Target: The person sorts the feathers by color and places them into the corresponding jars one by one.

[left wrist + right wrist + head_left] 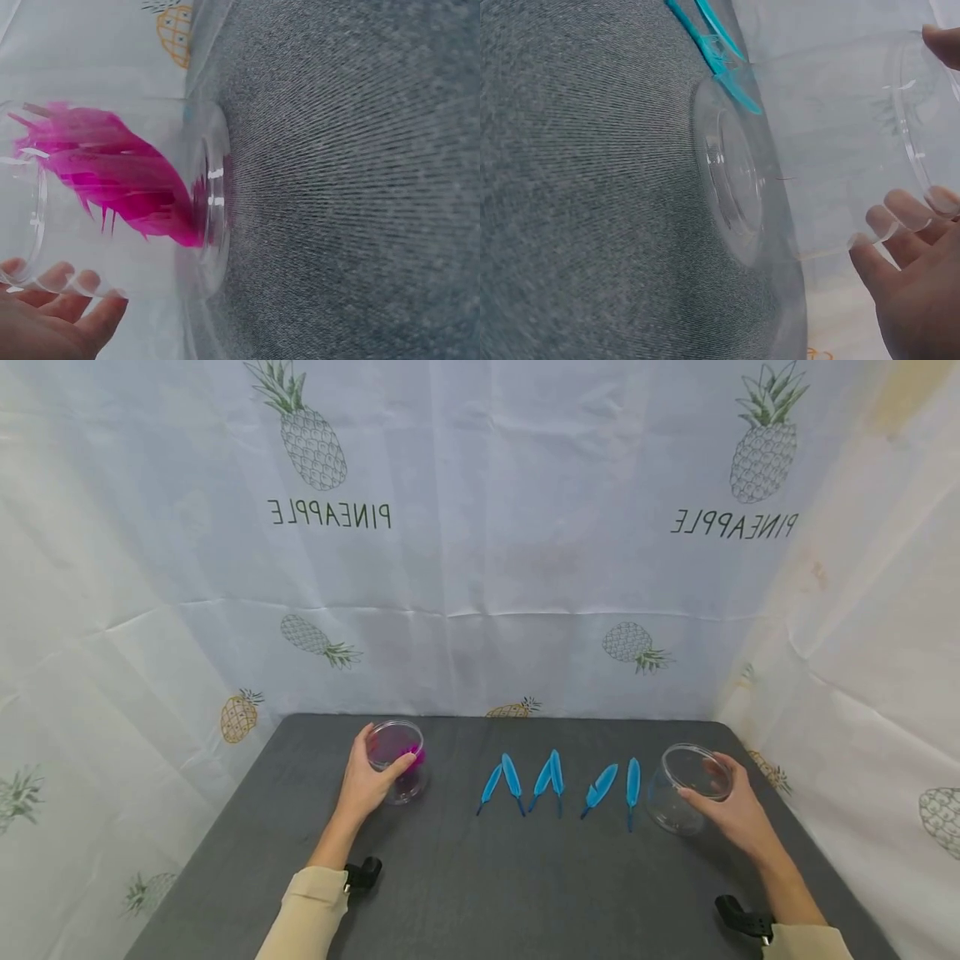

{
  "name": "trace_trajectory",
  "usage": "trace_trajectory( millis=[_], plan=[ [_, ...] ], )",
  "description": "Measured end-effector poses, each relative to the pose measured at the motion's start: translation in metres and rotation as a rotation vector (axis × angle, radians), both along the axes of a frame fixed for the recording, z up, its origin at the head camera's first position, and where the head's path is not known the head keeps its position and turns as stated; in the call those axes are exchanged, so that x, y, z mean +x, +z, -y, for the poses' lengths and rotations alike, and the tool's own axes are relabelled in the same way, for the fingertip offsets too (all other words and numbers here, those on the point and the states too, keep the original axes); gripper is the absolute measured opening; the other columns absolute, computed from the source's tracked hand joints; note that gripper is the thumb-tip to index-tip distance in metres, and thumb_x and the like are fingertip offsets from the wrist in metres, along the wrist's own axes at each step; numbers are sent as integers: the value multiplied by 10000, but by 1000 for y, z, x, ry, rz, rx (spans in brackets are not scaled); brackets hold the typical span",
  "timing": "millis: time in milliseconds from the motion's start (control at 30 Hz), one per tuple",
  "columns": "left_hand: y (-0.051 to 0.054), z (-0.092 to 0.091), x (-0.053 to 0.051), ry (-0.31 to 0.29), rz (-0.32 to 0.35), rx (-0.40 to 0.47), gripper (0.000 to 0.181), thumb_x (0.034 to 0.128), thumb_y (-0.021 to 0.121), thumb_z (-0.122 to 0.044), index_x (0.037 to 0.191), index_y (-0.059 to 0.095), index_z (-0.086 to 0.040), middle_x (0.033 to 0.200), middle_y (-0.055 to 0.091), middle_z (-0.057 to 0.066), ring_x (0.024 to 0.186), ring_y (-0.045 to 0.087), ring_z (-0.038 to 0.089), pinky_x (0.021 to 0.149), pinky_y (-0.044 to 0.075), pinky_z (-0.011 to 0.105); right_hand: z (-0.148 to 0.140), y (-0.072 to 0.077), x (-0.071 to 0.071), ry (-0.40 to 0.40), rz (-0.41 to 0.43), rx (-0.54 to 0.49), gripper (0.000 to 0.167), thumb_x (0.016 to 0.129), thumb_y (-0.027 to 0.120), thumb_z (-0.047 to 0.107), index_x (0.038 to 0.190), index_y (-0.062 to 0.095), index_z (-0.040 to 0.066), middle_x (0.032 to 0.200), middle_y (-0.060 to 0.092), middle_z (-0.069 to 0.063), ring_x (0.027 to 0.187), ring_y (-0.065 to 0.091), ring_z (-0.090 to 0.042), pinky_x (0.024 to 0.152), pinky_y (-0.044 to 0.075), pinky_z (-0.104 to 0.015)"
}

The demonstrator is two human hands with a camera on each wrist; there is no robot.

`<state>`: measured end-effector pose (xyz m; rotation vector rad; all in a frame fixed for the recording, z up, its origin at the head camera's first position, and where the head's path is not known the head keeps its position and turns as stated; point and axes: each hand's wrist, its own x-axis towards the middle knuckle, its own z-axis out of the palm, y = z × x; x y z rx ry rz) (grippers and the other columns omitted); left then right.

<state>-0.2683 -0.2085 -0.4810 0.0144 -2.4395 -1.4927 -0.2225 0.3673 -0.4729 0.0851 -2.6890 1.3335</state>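
Observation:
My left hand (365,781) grips a clear plastic jar (150,277) around its upper part, at the table's left side. Bright pink feathers (124,172) lean inside that jar, seen through its wall. On the right, my right hand (731,806) holds a second clear jar (670,802), thumb on one side of the rim and fingers on the other. No feathers show inside this one. Both jars stand upright, their bases at or very near the tabletop. Several blue feathers (557,772) lie in a row between the jars, the rightmost feather (633,781) closest to the right jar.
A dark grey cloth-like surface covers the table (495,885). Behind it hangs a white curtain (510,552) printed with pineapples, which also closes in both sides. Black wrist cameras (363,872) sit at both cuffs.

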Motion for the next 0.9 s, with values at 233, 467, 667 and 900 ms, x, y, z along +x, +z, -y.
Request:
trace_trajectory(
  millis=[233, 467, 667, 900],
  plan=[
    [6, 2, -1, 13, 32, -67, 1097, 843, 775, -568, 1629, 144, -134, 1611, 242, 193, 1444, 323, 412, 1132, 312, 658, 1, -3, 1, 14, -9, -2, 1019, 983, 701, 306, 1593, -49, -16, 1570, 211, -367, 1412, 256, -571, 1135, 382, -453],
    [19, 3, 11, 115, -219, -210, 980, 849, 799, -480, 1587, 293, -79, 1588, 287, 200, 1434, 329, 428, 1109, 321, 669, 4, -3, 3, 38, -59, -26, 999, 977, 713, 258, 1582, -23, -41, 1544, 237, -373, 1401, 264, -568, 885, 261, 65],
    [35, -5, 16, 157, -607, -321, 683, 845, 819, -248, 1382, 532, 62, 1392, 506, 252, 1280, 474, 452, 1044, 393, 615, 5, -3, 3, 40, -78, -18, 977, 978, 711, 250, 1576, 0, -55, 1530, 252, -369, 1380, 286, -568, 873, 271, 56],
    [51, -27, 21, 1, -823, -366, 400, 869, 738, -158, 1194, 658, 62, 1222, 631, 222, 1135, 579, 417, 918, 499, 569, 4, -5, 2, 47, -90, -17, 968, 979, 709, 237, 1574, 4, -56, 1521, 254, -373, 1369, 289, -574, 875, 267, 54]
  ],
)
